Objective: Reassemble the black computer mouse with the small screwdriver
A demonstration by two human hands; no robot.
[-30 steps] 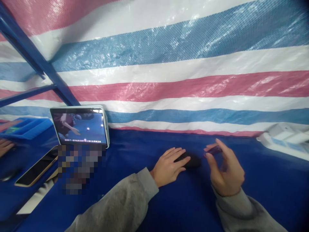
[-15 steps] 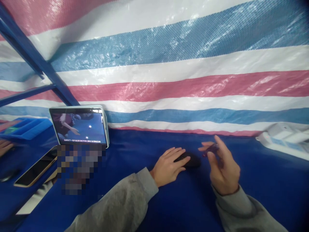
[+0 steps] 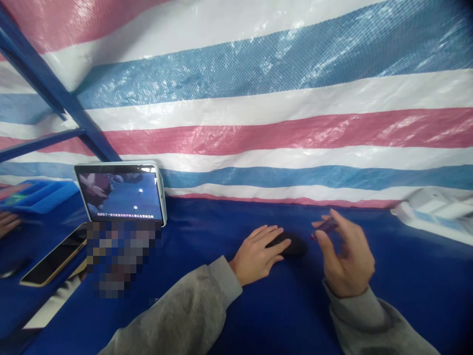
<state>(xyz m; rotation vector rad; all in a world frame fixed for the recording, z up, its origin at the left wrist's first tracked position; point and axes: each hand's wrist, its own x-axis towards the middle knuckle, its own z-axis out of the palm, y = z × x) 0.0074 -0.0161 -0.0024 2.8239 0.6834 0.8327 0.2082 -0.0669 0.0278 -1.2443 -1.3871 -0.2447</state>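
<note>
Your left hand (image 3: 260, 256) rests on a black mouse-shaped object (image 3: 296, 245); your right hand (image 3: 343, 249) pinches a small dark purple piece (image 3: 328, 226).
Left grip open, fingers spread over the object's left end, probably to steady it on the counter (image 3: 281, 315). Right grip closed on the piece, thumb against fingers, just right of the object, short of the counter's back edge; fingertip hold likely gives finer control. Tablet (image 3: 120, 195) propped near that edge, left, presumably for viewing.
</note>
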